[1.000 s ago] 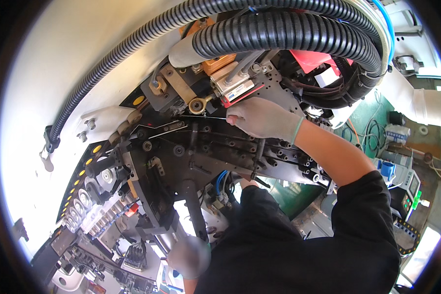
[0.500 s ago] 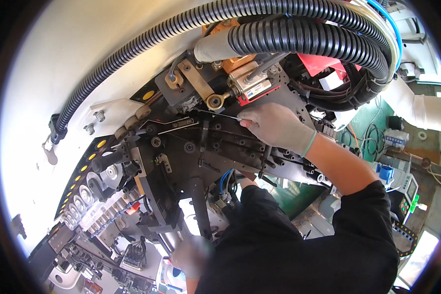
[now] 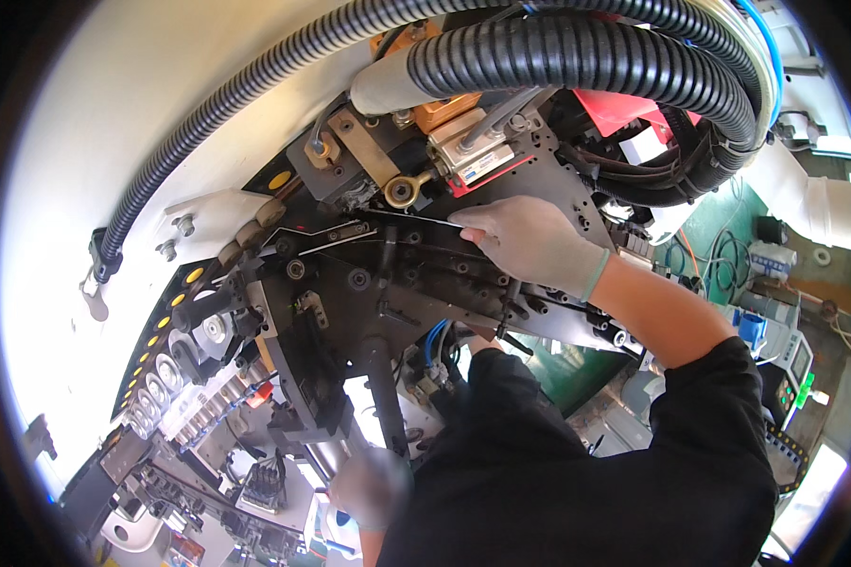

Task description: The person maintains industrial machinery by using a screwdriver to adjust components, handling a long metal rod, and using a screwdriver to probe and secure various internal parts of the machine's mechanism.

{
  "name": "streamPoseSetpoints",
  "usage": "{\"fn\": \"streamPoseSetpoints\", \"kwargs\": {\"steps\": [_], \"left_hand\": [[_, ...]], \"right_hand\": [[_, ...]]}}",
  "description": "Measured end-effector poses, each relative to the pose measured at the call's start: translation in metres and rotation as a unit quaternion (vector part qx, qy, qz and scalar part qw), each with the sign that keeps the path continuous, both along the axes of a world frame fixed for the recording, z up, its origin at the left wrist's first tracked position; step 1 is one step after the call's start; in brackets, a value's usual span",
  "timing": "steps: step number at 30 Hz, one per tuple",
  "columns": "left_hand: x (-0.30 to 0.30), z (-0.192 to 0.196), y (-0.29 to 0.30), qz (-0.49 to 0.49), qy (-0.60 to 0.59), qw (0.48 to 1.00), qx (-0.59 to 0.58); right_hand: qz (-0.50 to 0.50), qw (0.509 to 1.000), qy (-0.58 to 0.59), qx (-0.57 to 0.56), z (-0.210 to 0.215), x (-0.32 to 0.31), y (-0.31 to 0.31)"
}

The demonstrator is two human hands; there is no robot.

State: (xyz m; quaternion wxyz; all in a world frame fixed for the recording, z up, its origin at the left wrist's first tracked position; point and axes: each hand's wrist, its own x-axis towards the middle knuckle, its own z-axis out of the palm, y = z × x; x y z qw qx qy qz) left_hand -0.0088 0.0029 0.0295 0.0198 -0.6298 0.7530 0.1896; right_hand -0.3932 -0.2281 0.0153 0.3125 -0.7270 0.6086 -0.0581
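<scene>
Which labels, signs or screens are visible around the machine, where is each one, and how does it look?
White label: on the red part at upper right, small rectangle.
Red label: on the silver cylinder block above the right hand, narrow strip.
Yellow oval stickers: on the black plate at the machine's left, yellow ovals.
Small device with screen: far right, pale box, green part beside it.

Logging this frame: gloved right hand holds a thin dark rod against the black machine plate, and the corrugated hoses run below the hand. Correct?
Not quite. In the head view the corrugated hoses arch above the right hand, not below it. The rest stands: the gloved hand pinches a thin dark rod against the black machine plate.
</scene>
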Motion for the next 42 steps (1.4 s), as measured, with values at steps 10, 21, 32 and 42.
{"fn": "streamPoseSetpoints", "kwargs": {"steps": [10, 21, 32, 42], "left_hand": [[0.000, -0.014, 0.014, 0.023, -0.049, 0.997, -0.047], [0.011, -0.026, 0.013, -0.005, 0.097, 0.962, -0.254], [0.014, -0.028, 0.016, -0.020, 0.100, 0.962, -0.252], [0.014, -0.025, 0.012, -0.023, 0.088, 0.959, -0.267]], "right_hand": [[-0.018, 0.999, -0.005, -0.028, -0.002, 0.000, 0.006], [0.034, 0.996, -0.039, -0.066, -0.016, 0.002, -0.003], [0.028, 0.999, 0.037, -0.025, 0.014, 0.007, 0.001], [0.030, 0.996, 0.075, 0.028, 0.032, 0.006, -0.004]]}}
